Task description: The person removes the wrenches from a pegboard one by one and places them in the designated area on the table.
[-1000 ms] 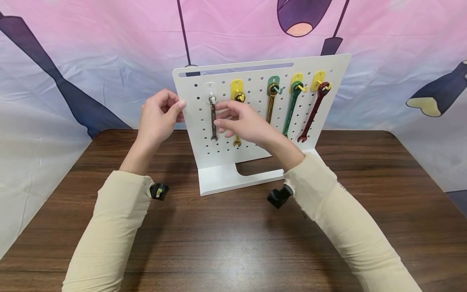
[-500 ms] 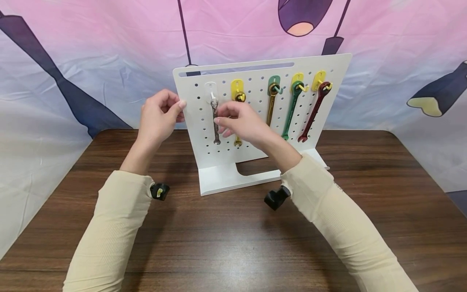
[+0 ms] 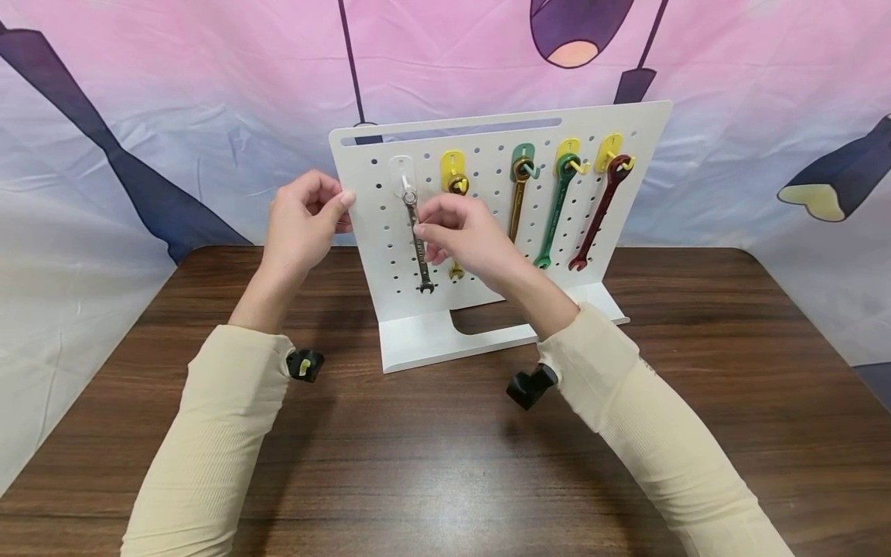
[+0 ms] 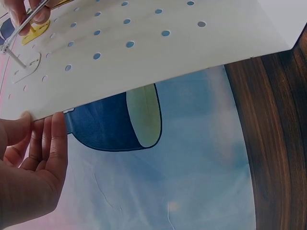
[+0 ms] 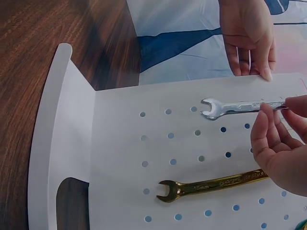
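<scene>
My right hand (image 3: 462,232) pinches the silver wrench (image 3: 418,244) partway down its shank, ring end up by the clear hook (image 3: 404,176) on the white pegboard (image 3: 487,294), open jaw swinging free below. Left hand (image 3: 302,220) curls round the board's left edge, steadying it. I judge this wrench stiff, slim, slick polished steel, light enough for two fingertips; the flat mid-shank gives the surest hold

White pegboard (image 3: 487,224) dotted with holes; wrenches run from nine to three o'clock: silver (image 3: 418,247), gold (image 5: 216,183), bronze (image 3: 516,209), green (image 3: 553,213), dark red (image 3: 597,216). Dark woodgrain table (image 3: 431,449); cream sleeves (image 3: 209,441).
</scene>
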Available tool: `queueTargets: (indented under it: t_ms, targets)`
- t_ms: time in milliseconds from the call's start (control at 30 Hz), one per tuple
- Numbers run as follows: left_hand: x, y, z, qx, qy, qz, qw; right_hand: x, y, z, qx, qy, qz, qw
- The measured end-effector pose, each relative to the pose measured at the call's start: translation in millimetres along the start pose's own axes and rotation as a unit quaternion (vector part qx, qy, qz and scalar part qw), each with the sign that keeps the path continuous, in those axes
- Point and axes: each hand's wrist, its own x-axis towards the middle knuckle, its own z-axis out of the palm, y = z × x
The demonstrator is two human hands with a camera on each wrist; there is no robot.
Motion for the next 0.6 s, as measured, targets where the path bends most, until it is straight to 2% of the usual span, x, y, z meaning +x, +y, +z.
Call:
queueTargets:
  t_ms: [267, 600]
  targets:
    - [-0.3, 0.8, 0.3, -0.001, -0.001, -0.004, 1.0, -2.7, 2.8, -1.6, -0.001, 0.016, -0.005, 1.0]
    - [0.0, -0.1, -0.2, -0.001, 0.001, 0.0, 1.0, -5.8, -1.1, -2.4, -0.024, 0.012, -0.007, 1.0]
